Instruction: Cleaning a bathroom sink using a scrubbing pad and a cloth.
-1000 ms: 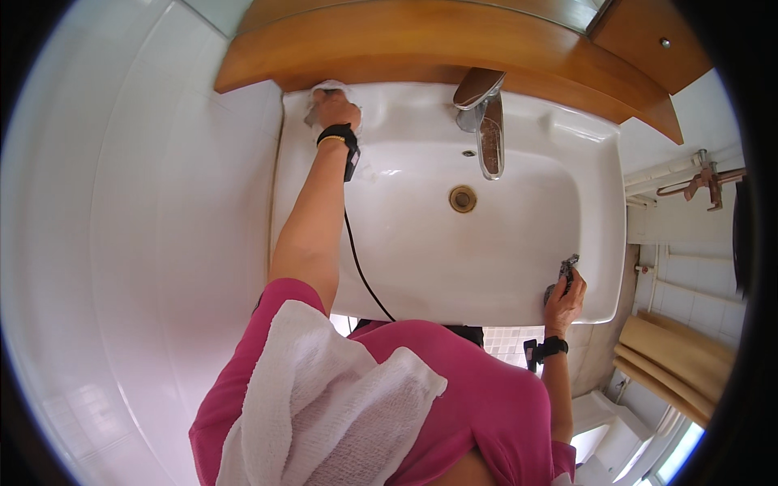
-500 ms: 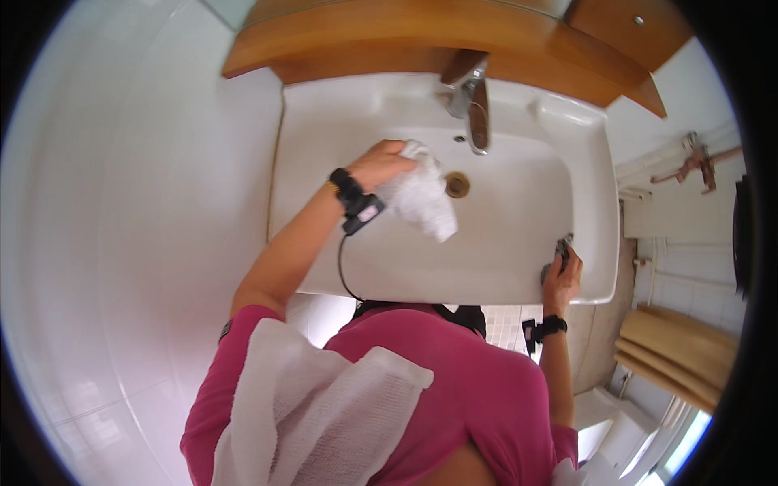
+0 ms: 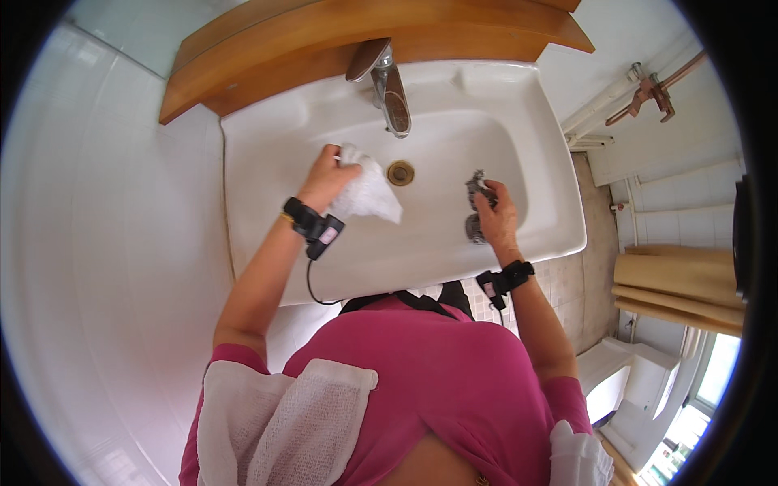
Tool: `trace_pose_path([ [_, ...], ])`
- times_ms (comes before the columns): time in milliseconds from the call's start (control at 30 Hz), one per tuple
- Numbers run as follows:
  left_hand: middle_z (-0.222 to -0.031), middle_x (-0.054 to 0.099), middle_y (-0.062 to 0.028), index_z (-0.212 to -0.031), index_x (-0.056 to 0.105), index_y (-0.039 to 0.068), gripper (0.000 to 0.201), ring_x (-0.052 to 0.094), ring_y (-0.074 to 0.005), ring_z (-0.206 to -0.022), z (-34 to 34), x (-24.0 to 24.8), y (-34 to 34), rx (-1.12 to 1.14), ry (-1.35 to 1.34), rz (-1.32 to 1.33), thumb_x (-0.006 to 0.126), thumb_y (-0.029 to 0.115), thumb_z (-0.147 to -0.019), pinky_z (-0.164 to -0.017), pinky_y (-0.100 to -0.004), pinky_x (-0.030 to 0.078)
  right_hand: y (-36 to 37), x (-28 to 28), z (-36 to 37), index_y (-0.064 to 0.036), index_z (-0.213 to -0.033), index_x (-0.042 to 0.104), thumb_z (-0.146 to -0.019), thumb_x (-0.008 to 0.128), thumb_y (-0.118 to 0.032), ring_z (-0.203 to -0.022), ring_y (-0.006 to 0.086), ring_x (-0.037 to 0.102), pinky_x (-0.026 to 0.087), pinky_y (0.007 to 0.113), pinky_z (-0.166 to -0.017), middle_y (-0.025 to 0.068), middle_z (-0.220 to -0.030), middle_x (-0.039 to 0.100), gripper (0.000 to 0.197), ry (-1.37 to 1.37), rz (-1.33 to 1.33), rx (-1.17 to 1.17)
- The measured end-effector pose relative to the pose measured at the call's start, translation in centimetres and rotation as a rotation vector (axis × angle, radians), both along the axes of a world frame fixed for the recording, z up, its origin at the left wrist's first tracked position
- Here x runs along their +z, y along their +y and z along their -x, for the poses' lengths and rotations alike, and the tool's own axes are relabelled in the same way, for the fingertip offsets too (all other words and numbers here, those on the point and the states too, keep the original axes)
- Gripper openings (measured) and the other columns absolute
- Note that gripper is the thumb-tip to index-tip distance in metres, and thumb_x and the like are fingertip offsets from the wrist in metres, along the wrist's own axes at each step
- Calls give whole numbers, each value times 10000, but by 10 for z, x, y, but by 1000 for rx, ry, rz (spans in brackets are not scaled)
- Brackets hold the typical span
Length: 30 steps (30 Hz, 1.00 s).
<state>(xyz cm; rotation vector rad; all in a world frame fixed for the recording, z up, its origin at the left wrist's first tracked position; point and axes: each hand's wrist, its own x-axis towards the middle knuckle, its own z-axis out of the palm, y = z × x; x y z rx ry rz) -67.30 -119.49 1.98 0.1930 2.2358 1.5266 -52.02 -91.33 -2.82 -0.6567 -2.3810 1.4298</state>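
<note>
A crumpled white cloth (image 3: 365, 190) hangs from my left hand (image 3: 326, 176) over the left half of the white sink (image 3: 429, 231). The fingers are closed round its upper end. On the right side of the basin, my right hand (image 3: 499, 212) grips a small dark grey figurine-like object (image 3: 476, 185). Its surface looks patterned and uneven, and a rounded part of it shows below the fingers. The exact kind cannot be made out. Cloth and object are apart, with the drain (image 3: 400, 172) between them.
A chrome faucet (image 3: 391, 97) reaches over the basin from the back edge. Behind it runs a wooden shelf (image 3: 308, 49). A tiled wall (image 3: 121, 243) stands to the left. Copper-coloured pipe fittings (image 3: 652, 97) are on the right wall, and a white towel (image 3: 324, 413) drapes over my left shoulder.
My right hand has moved from the sink's right front rim inward over the basin with the dark object. The left hand still holds the cloth. The whole view has shifted and turned.
</note>
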Motion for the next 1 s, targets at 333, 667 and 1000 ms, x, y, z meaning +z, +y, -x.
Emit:
trace_pose_path([
  [333, -962, 601, -201, -1143, 465, 19, 408, 592, -314, -939, -52, 6, 29, -22, 243, 221, 586, 149, -776, -817, -349, 457, -64, 25, 32, -76, -1101, 552, -743, 678, -243, -965, 328, 577, 464, 381, -818, 168, -1145, 562, 414, 23, -512, 416],
  [667, -1078, 557, -88, -1174, 484, 36, 361, 584, -142, -856, -77, 9, 11, 150, 47, -237, 587, 89, -832, -732, -270, 483, -62, 30, 49, -11, -1105, 558, -786, 644, -155, -873, 178, 606, 488, 317, -784, 119, -970, 639, 361, -152, 463, 531],
  [1000, -1141, 544, -155, -1102, 548, 18, 314, 509, -282, -1076, -155, -36, -101, 458, 424, 528, 600, 132, -814, -911, -400, 404, 69, 81, 166, 14, -1142, 529, -792, 614, -350, -907, 246, 630, 499, 339, -772, 202, -1048, 612, 512, -53, -2, 390],
])
